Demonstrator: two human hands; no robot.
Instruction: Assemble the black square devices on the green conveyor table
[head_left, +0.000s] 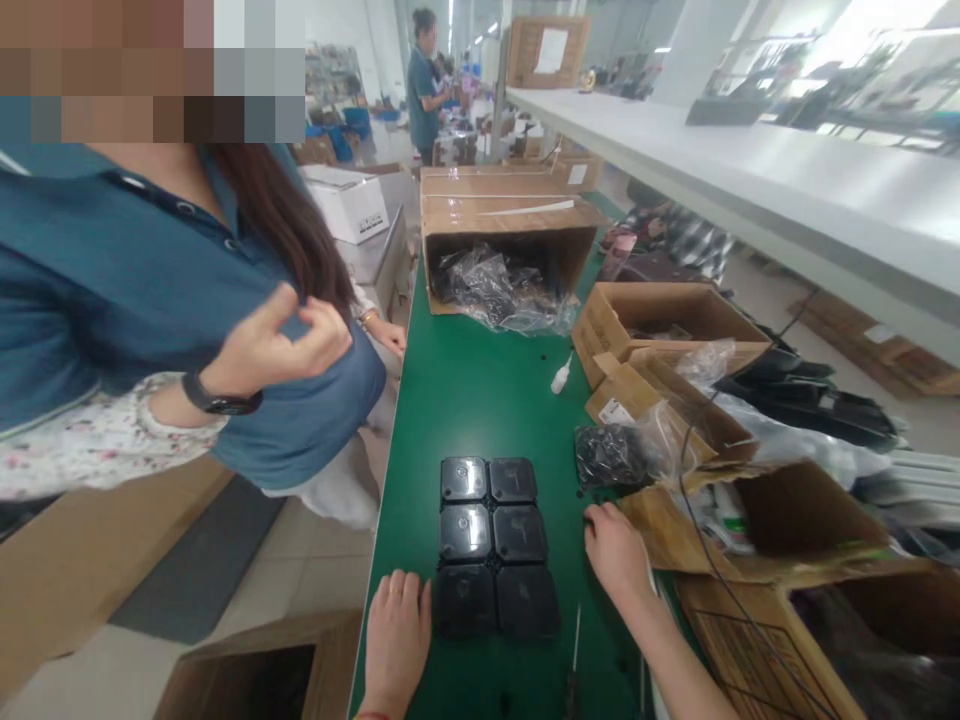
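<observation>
Black square cases (519,535), six in number, are laid in two columns of three on the green surface (480,410), between the two hands. The left hand (397,625) is rested just beside the left case of the nearest row; its fingers are kept close together and bent downward, and whether anything is covered by the palm cannot be told. The right hand (616,548) is placed apart from the right column, near a plastic-wrapped black bundle (609,455); its fingers are curled toward the surface, the palm is hidden, and its grip cannot be told. A thin-shafted tool (572,690) is laid near the cases.
</observation>
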